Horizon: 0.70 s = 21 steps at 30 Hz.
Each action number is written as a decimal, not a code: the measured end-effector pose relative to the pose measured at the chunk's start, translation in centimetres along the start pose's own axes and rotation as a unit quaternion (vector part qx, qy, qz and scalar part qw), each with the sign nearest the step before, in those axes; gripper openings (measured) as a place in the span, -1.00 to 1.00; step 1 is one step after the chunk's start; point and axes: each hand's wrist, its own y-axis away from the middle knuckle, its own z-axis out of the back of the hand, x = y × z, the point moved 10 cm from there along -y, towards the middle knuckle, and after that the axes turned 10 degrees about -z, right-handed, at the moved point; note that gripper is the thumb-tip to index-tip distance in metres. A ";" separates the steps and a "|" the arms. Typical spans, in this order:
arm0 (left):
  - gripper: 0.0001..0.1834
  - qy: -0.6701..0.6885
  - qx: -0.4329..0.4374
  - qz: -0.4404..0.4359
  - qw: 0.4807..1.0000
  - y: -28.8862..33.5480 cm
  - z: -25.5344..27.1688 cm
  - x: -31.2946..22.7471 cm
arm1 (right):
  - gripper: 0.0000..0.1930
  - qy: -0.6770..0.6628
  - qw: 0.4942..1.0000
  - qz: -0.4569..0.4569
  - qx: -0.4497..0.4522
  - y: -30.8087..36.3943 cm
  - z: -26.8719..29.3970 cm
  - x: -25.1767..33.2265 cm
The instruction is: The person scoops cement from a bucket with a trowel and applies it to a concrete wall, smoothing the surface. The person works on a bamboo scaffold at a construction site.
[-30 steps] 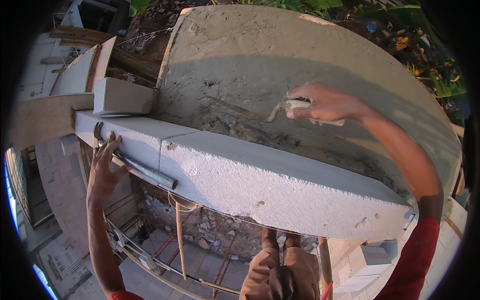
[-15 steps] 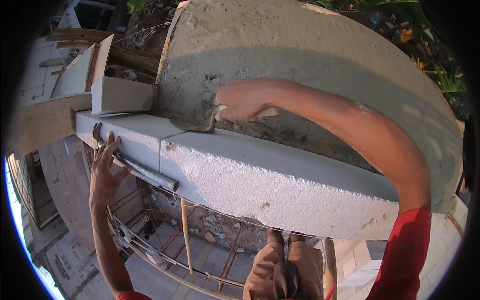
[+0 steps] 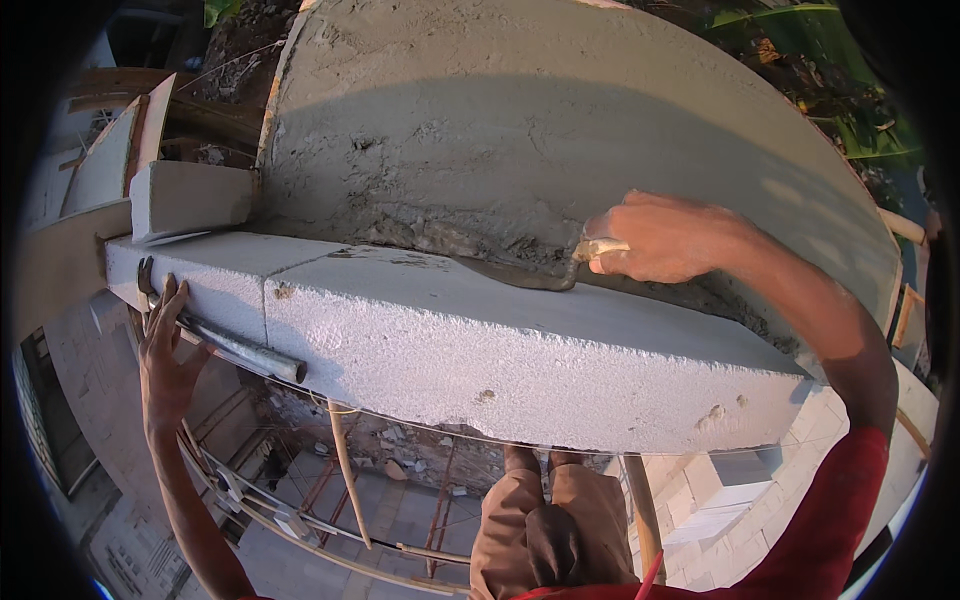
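My right hand point(image 3: 665, 238) is closed round the pale handle of a trowel point(image 3: 520, 274). Its blade lies along the back edge of a long white block point(image 3: 530, 370), where wet grey mortar point(image 3: 460, 238) meets the top. Dark smears of mortar mark the block's top. At the block's left end, my left hand point(image 3: 168, 345) holds what looks like a hammer point(image 3: 240, 348) against the front face. Its dark hooked end and grey tubular handle stick out on either side of the fingers. Part of the shaft is hidden by the hand.
A smaller pale block point(image 3: 190, 200) stands on the left end, beside a wooden board point(image 3: 65, 260). Wet mortar covers the broad slab point(image 3: 600, 110) beyond. Below, bamboo poles point(image 3: 348, 480) and rails stand in front of the block, over a lower floor. My legs point(image 3: 535, 520) are close to its front.
My right hand has drawn the trowel rightward along the block's back edge. A rough ridge of mortar now shows where it was. My left hand stays at the hammer; the whole view has shifted left.
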 end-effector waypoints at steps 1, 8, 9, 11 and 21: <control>-0.11 -0.003 0.009 0.023 1.000 0.1 -0.2 0.6 | -0.62 -0.001 1.000 -0.028 0.010 1.1 -0.4 -1.7; -0.13 0.062 0.023 0.071 0.995 0.4 -0.8 1.9 | -0.56 0.042 0.986 -0.158 0.019 8.9 -1.7 -12.9; -0.14 0.075 0.017 0.062 0.995 0.5 -0.9 1.9 | -0.55 0.026 0.986 -0.163 0.018 9.9 -2.1 -14.3; -0.18 0.094 0.011 0.038 0.995 0.5 -0.9 2.0 | -0.52 0.021 0.978 -0.208 0.018 11.6 -3.1 -17.7; -0.16 0.098 0.021 0.025 0.995 1.0 -1.6 5.9 | -0.51 -0.004 0.954 -0.300 0.029 19.3 -6.0 -28.8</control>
